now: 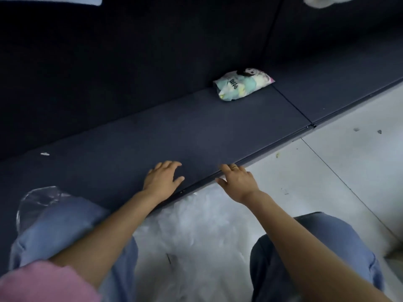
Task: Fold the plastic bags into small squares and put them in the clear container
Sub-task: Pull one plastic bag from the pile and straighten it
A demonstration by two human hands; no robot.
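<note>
Plastic bags show in two places in your view. At the far left, a clear plastic bag (38,198) lies crumpled on the dark blue mat (130,136), partly hidden behind your left knee (63,221), which is in blue jeans. A small white scrap (44,154) sits on the mat further back, well apart from the bag.

Moving right, your left hand (162,178) rests palm down on the mat near its front edge — fingers (170,165) straight and slightly spread, thumb out to the side, holding nothing. Below and between your forearms, a large white plastic bag (192,232) lies spread on the pale floor (349,162) between your knees, its far end reaching up to the mat's edge.

Your right hand (236,182) rests on that front edge, just beside the left hand but not touching it. Its fingers are also loosely spread and gripping nothing, and one of them wears a ring (234,167).

Further back and to the right, a printed packet (243,85) in pale green, white and pink lies on the mat against the dark upright panel (130,62) — well away from both hands. A few small bits of litter (356,129) dot the floor at the right.
</note>
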